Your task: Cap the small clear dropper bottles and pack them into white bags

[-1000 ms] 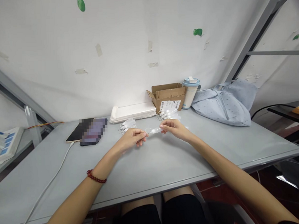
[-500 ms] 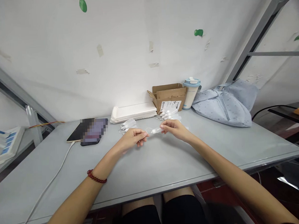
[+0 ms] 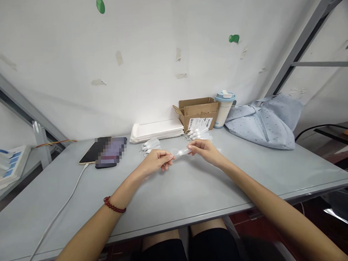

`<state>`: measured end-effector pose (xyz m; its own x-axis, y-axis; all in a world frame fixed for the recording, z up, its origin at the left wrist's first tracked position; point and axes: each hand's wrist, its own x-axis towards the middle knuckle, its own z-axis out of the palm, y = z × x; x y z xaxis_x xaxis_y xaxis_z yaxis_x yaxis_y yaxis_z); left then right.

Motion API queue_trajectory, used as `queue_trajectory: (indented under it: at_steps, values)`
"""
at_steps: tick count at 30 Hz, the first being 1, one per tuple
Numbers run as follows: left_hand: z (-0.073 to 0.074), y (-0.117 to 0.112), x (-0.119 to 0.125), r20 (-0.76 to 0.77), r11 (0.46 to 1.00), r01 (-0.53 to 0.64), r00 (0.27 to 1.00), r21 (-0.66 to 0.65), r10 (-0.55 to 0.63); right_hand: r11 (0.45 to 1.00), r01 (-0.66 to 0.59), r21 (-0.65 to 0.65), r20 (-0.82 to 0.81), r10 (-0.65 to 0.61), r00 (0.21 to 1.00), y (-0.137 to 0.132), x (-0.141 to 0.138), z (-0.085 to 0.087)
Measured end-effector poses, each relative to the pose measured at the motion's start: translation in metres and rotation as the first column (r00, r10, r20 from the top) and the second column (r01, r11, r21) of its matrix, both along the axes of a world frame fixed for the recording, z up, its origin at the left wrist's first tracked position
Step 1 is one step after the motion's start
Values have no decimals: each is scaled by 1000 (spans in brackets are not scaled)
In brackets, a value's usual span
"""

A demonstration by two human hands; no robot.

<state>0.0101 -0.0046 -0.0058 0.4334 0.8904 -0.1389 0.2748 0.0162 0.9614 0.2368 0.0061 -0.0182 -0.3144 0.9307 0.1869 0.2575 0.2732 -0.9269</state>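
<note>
Between my hands, just above the table, is a small translucent plastic bottle (image 3: pixel 184 152) with a white neck and a thin tip; a fine clear loop shows beside it. My right hand (image 3: pixel 203 150) grips the bottle's body between thumb and fingers. My left hand (image 3: pixel 160 160) is pinched at the thin tip end; what exactly lies between those fingertips is too small to make out. Behind my left hand lies a group of similar bottles (image 3: pixel 151 143) with loops. Another pile of them (image 3: pixel 199 133) lies behind my right hand.
At the back stand a stack of white packets (image 3: pixel 158 129), an open cardboard box (image 3: pixel 200 110) and a lidded cup (image 3: pixel 223 111). A light blue cloth bag (image 3: pixel 261 127) lies right. Two phones (image 3: pixel 87 152) and a white cable (image 3: pixel 62 206) are left on the grey table (image 3: pixel 170 199).
The view has shifted slightly. Both hands keep nearly the same place and hold around the small bottle, with little visible movement.
</note>
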Motion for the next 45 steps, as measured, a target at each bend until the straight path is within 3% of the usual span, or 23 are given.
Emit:
queue_trajectory:
  at_steps: [10, 18, 24, 45]
  values:
    - [-5, 0, 0, -10, 999, -6, 1000, 31, 6, 999, 35, 39, -13, -35, 999, -4, -6, 0]
    - [-1, -4, 6, 67, 989, -118, 991, 95, 112, 985, 116, 131, 5, -118, 993, -11, -11, -6]
    - [-3, -6, 8, 14, 988, -95, 996, 124, 94, 972, 121, 200, 75, -138, 988, -13, -12, -10]
    - [-4, -4, 4, 107, 999, -41, 994, 9, 39, 963, 84, 257, 63, -103, 993, -17, -13, -2]
